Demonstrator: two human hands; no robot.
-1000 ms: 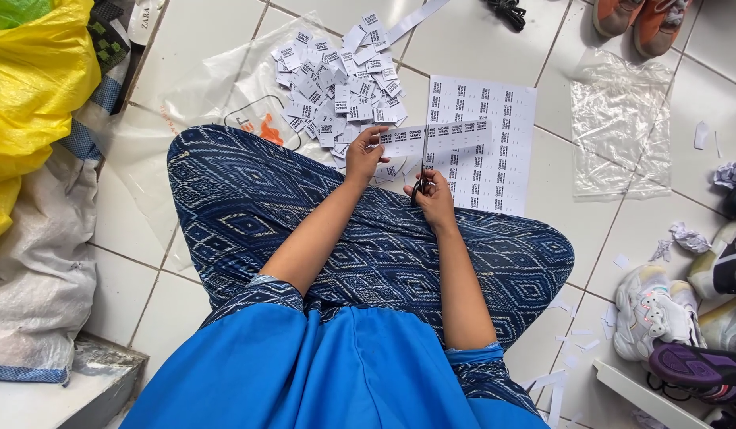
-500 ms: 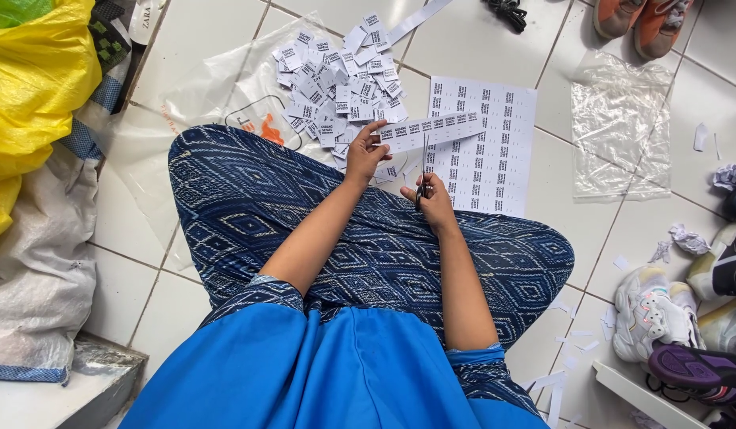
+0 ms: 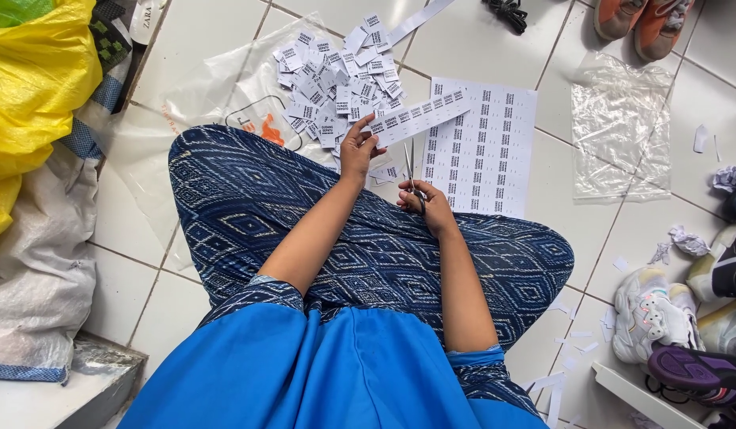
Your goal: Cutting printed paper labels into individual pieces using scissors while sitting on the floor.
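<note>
We sit cross-legged on the tiled floor (image 3: 225, 48), looking down at our lap. Our left hand (image 3: 358, 151) has its grip pinched closed on one end of a long paper strip (image 3: 419, 117) printed with labels, which reaches up and to the right over a larger printed sheet (image 3: 495, 159) lying flat on the floor. Our right hand (image 3: 430, 202) is closed through the handles of scissors (image 3: 414, 171), whose blades point up toward the strip, just below it; how far the blades are apart we cannot tell. Beyond the left hand, a pile of cut labels (image 3: 336, 71) lies on a clear plastic bag (image 3: 217, 103). A yellow bag (image 3: 34, 79) sits at far left, shoes (image 3: 662, 318) at right.
</note>
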